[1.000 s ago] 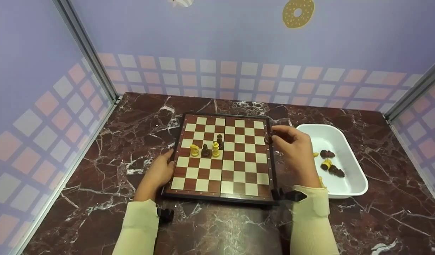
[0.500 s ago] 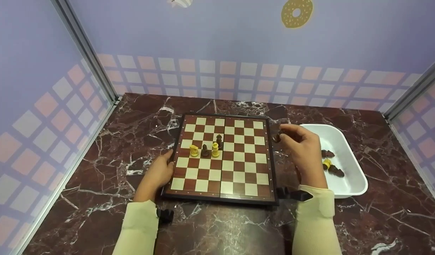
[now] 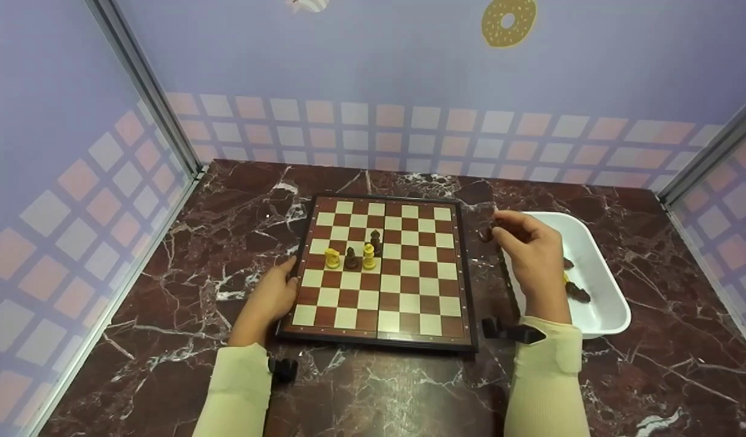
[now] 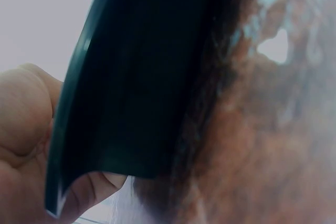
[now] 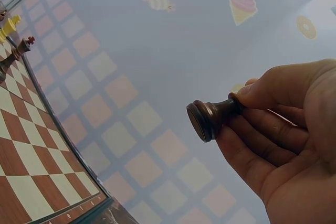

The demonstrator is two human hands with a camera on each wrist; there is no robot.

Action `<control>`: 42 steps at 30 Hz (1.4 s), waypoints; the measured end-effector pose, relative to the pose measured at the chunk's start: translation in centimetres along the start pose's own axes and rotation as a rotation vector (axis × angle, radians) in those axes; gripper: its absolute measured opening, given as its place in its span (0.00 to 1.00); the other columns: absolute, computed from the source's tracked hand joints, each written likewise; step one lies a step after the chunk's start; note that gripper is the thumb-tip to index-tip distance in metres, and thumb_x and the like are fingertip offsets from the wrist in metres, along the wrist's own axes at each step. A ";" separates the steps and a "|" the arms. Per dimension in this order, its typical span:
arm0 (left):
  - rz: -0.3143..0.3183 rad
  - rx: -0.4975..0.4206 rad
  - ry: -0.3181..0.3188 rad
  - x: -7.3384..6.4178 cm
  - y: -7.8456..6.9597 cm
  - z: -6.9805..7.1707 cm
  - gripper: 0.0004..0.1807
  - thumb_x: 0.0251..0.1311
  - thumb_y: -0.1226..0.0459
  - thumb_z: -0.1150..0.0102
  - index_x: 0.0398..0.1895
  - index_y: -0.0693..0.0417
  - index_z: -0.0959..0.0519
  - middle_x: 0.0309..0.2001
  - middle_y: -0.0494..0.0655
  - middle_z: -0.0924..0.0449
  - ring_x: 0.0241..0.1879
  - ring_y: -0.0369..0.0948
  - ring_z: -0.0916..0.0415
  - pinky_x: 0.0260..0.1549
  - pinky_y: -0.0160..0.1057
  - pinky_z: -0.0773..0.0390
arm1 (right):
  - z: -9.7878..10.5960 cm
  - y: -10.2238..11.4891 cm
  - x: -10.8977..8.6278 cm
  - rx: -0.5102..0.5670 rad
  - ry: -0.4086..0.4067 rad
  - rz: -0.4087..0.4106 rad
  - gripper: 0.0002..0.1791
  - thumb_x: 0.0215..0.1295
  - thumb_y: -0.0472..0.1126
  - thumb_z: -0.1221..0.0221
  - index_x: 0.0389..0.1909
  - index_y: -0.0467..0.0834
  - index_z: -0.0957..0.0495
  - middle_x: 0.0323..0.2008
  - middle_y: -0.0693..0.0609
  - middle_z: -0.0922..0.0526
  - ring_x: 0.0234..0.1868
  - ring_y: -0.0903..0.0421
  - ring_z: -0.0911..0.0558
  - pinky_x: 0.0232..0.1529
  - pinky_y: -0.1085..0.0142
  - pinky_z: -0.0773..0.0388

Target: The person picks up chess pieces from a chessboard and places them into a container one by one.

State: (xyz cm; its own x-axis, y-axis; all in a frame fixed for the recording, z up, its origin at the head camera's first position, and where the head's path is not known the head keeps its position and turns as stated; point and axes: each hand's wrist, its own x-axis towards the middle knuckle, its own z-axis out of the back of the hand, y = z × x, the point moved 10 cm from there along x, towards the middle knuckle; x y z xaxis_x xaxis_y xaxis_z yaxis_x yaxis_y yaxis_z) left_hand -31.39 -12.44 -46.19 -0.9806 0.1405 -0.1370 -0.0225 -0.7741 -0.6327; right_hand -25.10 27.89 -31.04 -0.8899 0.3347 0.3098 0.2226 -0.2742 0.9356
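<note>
My right hand (image 3: 533, 255) pinches a dark brown chess piece (image 5: 210, 116) by its top between thumb and fingers, with the round base pointing away; its head is hidden. That hand is right of the chessboard (image 3: 424, 303) and overlaps the tray's left side in the head view. Against the board's left edge rests my left hand (image 3: 272, 294), fingers and thumb touching the black rim. Standing on the board are a yellow knight (image 3: 332, 259), a dark piece (image 3: 351, 261), a yellow piece (image 3: 369, 257) and another dark piece (image 3: 376, 243).
A white tray (image 3: 612, 297) stands right of the board on the marbled tabletop (image 3: 166, 315). Dark pieces (image 3: 578, 294) lie inside, partly covered by the right hand. Patterned walls (image 3: 409, 60) enclose the back and both sides.
The right hand has moved rightward with the dark piece, from the board's right edge to beside the tray. The left hand and the pieces standing on the board stay put.
</note>
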 end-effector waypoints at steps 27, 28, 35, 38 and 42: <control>-0.025 0.006 -0.023 0.1 -0.1 0.1 0.28 0.65 0.66 0.59 0.68 0.61 0.46 0.64 0.65 0.39 0.64 0.57 0.41 0.62 0.55 0.40 | 3.0 -3.6 1.3 0.073 -0.106 -0.027 0.12 0.51 0.31 0.37 0.39 0.38 0.18 0.29 0.55 0.17 0.27 0.63 0.22 0.13 0.77 0.34; -0.027 0.008 -0.023 0.1 -0.1 0.1 0.28 0.65 0.67 0.59 0.68 0.61 0.46 0.64 0.65 0.39 0.64 0.57 0.42 0.62 0.55 0.40 | 3.1 -3.6 1.3 0.058 -0.110 -0.027 0.12 0.51 0.31 0.37 0.39 0.38 0.18 0.29 0.56 0.17 0.28 0.63 0.22 0.13 0.77 0.34; -0.018 0.018 -0.018 0.1 -0.1 0.1 0.28 0.65 0.66 0.58 0.68 0.59 0.46 0.64 0.65 0.40 0.64 0.57 0.43 0.63 0.55 0.41 | 3.6 -3.7 1.4 0.054 -0.126 -0.023 0.12 0.51 0.30 0.37 0.39 0.38 0.18 0.30 0.55 0.17 0.32 0.62 0.20 0.33 0.77 0.25; -0.012 0.016 -0.018 0.0 -0.1 0.1 0.28 0.65 0.66 0.59 0.68 0.59 0.46 0.64 0.65 0.40 0.64 0.58 0.43 0.63 0.55 0.41 | 3.8 -3.8 1.4 0.047 -0.132 -0.029 0.12 0.51 0.30 0.37 0.39 0.38 0.18 0.30 0.55 0.17 0.31 0.62 0.20 0.33 0.77 0.25; -0.011 0.011 -0.020 0.0 -0.1 0.1 0.28 0.65 0.66 0.59 0.68 0.59 0.46 0.64 0.65 0.40 0.64 0.57 0.43 0.63 0.55 0.41 | 3.9 -3.9 1.4 0.045 -0.140 -0.032 0.12 0.51 0.30 0.37 0.39 0.38 0.18 0.29 0.55 0.17 0.31 0.62 0.20 0.32 0.77 0.26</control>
State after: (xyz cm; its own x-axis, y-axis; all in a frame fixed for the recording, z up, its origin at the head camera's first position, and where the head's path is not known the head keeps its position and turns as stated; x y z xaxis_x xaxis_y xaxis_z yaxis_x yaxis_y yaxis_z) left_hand -31.43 -12.44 -46.08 -0.9839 0.1369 -0.1152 -0.0352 -0.7791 -0.6260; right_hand -25.66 32.97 -33.58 -0.8335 0.4655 0.2976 0.2154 -0.2222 0.9509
